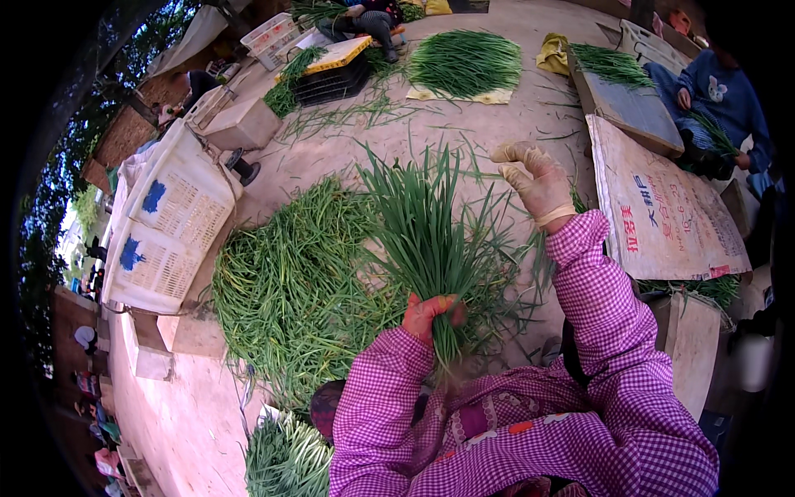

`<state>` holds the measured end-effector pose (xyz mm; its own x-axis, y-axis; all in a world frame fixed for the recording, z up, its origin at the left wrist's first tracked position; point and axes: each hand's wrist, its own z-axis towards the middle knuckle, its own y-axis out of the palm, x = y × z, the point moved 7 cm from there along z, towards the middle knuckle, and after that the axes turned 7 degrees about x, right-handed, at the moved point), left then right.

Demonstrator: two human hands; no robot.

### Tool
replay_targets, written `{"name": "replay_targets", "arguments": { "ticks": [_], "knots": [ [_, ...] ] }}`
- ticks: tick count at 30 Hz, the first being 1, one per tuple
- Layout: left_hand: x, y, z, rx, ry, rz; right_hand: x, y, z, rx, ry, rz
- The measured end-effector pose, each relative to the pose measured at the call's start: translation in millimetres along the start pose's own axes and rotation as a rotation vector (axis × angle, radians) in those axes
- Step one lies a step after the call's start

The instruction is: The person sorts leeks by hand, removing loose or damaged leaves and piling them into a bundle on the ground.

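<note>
My left hand (424, 317) is closed around the lower stalks of a bunch of garlic chives (431, 236), in front of my lap. The long green leaves fan out away from me. To the right of the bunch, my right hand (537, 184) is raised in a pale thin glove, its fingers curved and apart from the thumb, with nothing visible in it. A large loose heap of garlic chives (290, 286) lies on the ground left of the bunch. Closer to me, at the lower left, lies a pile of chives with whitish stalks (290, 460).
A white plastic crate (186, 215) stands tilted on the left. On the right, a printed sack (662, 203) covers a support. Farther off lie spread chives (465, 62) and a yellow board on a black crate (335, 83). A seated person (729, 103) handles chives at right.
</note>
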<state>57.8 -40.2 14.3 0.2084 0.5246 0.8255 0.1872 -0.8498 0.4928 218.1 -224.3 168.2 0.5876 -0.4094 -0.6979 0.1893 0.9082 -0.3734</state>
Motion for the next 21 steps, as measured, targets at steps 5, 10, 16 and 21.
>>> {"name": "replay_targets", "arguments": {
  "ticks": [5,10,16,21],
  "knots": [
    [-2,4,1,0.002,-0.045,-0.005,-17,22,-16,-0.221,-0.281,-0.278],
    [-9,-1,2,-0.024,-0.083,0.017,-20,47,-31,-0.487,-0.278,-0.347],
    [-2,5,3,-0.035,-0.023,0.010,-9,51,-37,-0.481,-0.171,-0.242],
    [6,4,1,0.022,0.026,-0.014,14,38,-25,-0.174,0.145,0.017]
  ]
}}
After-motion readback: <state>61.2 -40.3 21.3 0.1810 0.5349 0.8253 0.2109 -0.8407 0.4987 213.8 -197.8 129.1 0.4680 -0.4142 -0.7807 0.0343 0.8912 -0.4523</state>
